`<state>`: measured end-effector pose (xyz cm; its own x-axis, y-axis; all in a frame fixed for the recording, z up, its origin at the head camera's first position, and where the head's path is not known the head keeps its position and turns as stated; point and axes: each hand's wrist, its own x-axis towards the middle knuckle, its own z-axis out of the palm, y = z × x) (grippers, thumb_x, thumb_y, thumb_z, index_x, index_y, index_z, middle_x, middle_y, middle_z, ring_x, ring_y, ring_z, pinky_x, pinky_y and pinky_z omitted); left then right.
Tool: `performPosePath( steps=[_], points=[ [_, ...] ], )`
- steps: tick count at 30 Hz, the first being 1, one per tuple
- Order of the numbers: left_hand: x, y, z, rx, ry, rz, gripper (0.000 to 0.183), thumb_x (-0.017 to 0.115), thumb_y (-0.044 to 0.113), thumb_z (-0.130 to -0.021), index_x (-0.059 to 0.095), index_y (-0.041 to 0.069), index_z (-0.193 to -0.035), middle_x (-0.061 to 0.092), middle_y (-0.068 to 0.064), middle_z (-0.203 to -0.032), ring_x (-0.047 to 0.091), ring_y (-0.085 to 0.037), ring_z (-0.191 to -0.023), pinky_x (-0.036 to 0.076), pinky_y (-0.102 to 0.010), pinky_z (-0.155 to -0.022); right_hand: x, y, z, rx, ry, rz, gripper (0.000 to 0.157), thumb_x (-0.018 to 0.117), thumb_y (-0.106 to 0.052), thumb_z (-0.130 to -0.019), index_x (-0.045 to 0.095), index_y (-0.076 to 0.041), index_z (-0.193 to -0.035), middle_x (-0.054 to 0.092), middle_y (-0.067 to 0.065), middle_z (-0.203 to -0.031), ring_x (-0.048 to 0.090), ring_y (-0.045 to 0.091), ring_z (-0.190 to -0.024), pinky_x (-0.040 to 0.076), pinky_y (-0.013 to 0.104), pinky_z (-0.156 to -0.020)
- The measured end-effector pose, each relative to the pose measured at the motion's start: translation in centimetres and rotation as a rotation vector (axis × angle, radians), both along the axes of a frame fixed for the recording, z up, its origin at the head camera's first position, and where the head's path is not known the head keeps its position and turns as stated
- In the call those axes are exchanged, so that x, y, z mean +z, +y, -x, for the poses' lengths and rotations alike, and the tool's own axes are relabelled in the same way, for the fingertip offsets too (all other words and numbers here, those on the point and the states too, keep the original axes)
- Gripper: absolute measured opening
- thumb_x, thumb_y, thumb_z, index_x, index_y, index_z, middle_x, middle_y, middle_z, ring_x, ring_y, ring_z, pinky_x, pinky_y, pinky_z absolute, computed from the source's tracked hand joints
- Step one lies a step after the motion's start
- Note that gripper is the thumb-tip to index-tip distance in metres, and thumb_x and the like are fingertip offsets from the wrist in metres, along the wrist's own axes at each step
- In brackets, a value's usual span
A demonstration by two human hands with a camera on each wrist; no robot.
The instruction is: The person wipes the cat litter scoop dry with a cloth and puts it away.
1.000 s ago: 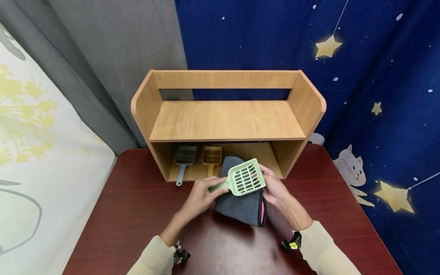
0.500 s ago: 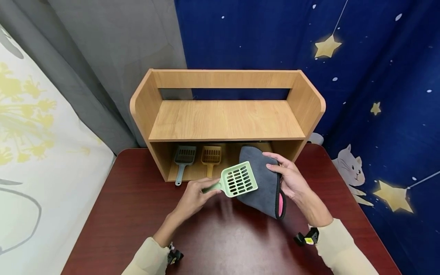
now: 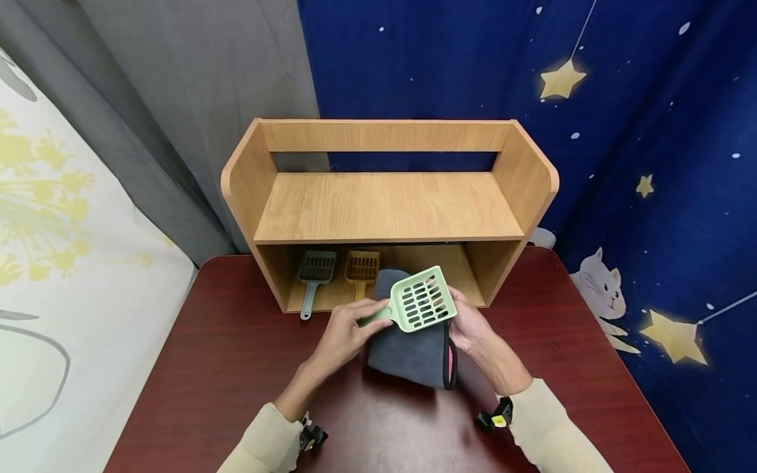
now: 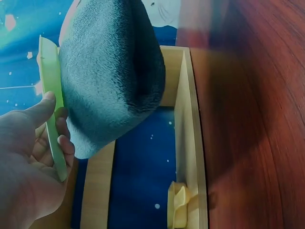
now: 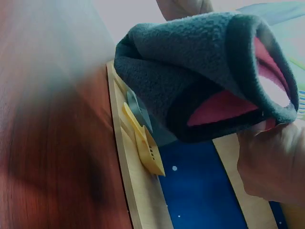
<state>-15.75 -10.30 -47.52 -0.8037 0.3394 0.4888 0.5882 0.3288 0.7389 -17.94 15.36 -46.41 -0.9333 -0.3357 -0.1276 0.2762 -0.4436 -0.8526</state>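
Note:
In the head view my left hand (image 3: 345, 336) pinches the handle of a pale green slotted litter scoop (image 3: 421, 301), its pan pointing right. My right hand (image 3: 473, 332) holds a folded grey cloth (image 3: 408, 356) with black edging and a pink inner side. The cloth lies behind and below the scoop, partly hidden by it, and the right fingertips are hidden behind the pan. In the left wrist view the green scoop (image 4: 53, 95) appears edge-on, against or very near the fuzzy grey cloth (image 4: 105, 71). The right wrist view shows the cloth's pink inside (image 5: 221, 109).
A light wooden two-tier shelf (image 3: 390, 207) stands on the dark red table (image 3: 236, 368). On its lower level lie a grey-blue slotted scoop (image 3: 317, 268) and a yellow-brown one (image 3: 362, 266). Grey and blue star-patterned curtains (image 3: 437, 59) hang behind.
The cloth in my right hand moved right, away from the scoop, then came back left behind it. The scoop dipped slightly left and returned, staying in my left hand.

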Motion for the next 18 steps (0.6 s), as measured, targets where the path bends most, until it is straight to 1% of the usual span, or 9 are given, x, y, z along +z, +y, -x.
performPosePath(
  steps=[3, 6, 8, 12, 15, 18],
  points=[
    [0.1, -0.4, 0.0, 0.0, 0.001, 0.012, 0.04, 0.085, 0.008, -0.088, 0.076, 0.001, -0.126, 0.08, -0.008, -0.107, 0.071, -0.014, -0.092, 0.057, -0.026, -0.078, 0.0, 0.0, 0.2, 0.014, 0.009, 0.005, 0.045, 0.037, 0.002, -0.11, 0.072, -0.025, -0.113, 0.076, 0.0, -0.104, 0.073, 0.01, -0.095, 0.06, 0.025, -0.081],
    [-0.2, -0.8, 0.1, -0.011, 0.012, 0.033, 0.041, 0.085, 0.007, -0.087, 0.076, 0.0, -0.126, 0.08, -0.011, -0.111, 0.075, -0.019, -0.099, 0.061, -0.031, -0.083, 0.4, 1.0, 0.3, 0.03, 0.017, 0.016, 0.047, 0.038, 0.009, -0.107, 0.072, -0.022, -0.117, 0.077, 0.003, -0.107, 0.075, 0.014, -0.095, 0.061, 0.028, -0.08],
    [-0.4, -1.1, 0.1, -0.012, 0.015, 0.047, 0.042, 0.085, 0.007, -0.087, 0.075, -0.001, -0.127, 0.079, -0.013, -0.114, 0.076, -0.022, -0.104, 0.061, -0.033, -0.087, 1.0, 1.9, 0.3, 0.033, 0.015, 0.013, 0.045, 0.042, 0.01, -0.106, 0.072, -0.019, -0.121, 0.077, 0.005, -0.113, 0.076, 0.017, -0.098, 0.062, 0.031, -0.081],
    [-0.8, -1.9, 0.1, -0.01, -0.01, 0.069, 0.043, 0.085, 0.003, -0.086, 0.074, -0.002, -0.127, 0.079, -0.013, -0.114, 0.076, -0.022, -0.103, 0.061, -0.033, -0.086, 2.5, 3.7, 0.1, 0.02, 0.026, 0.001, 0.041, 0.05, 0.009, -0.105, 0.072, -0.016, -0.128, 0.074, 0.005, -0.118, 0.076, 0.019, -0.102, 0.062, 0.034, -0.084],
    [-1.0, -2.4, 0.2, 0.0, -0.026, 0.089, 0.042, 0.085, 0.002, -0.086, 0.075, -0.002, -0.127, 0.079, -0.011, -0.111, 0.076, -0.02, -0.1, 0.061, -0.032, -0.083, 3.3, 4.7, 0.0, 0.021, 0.062, 0.005, 0.04, 0.051, 0.009, -0.106, 0.071, -0.015, -0.131, 0.072, 0.005, -0.119, 0.075, 0.018, -0.101, 0.062, 0.034, -0.083],
    [-1.1, -2.6, 0.2, 0.008, -0.032, 0.114, 0.041, 0.085, 0.003, -0.087, 0.075, -0.003, -0.126, 0.08, -0.011, -0.11, 0.074, -0.017, -0.096, 0.061, -0.031, -0.08, 3.7, 5.3, -0.1, 0.011, 0.109, -0.002, 0.04, 0.052, 0.008, -0.106, 0.069, -0.014, -0.133, 0.07, 0.004, -0.122, 0.074, 0.018, -0.101, 0.062, 0.034, -0.082]
  ],
)
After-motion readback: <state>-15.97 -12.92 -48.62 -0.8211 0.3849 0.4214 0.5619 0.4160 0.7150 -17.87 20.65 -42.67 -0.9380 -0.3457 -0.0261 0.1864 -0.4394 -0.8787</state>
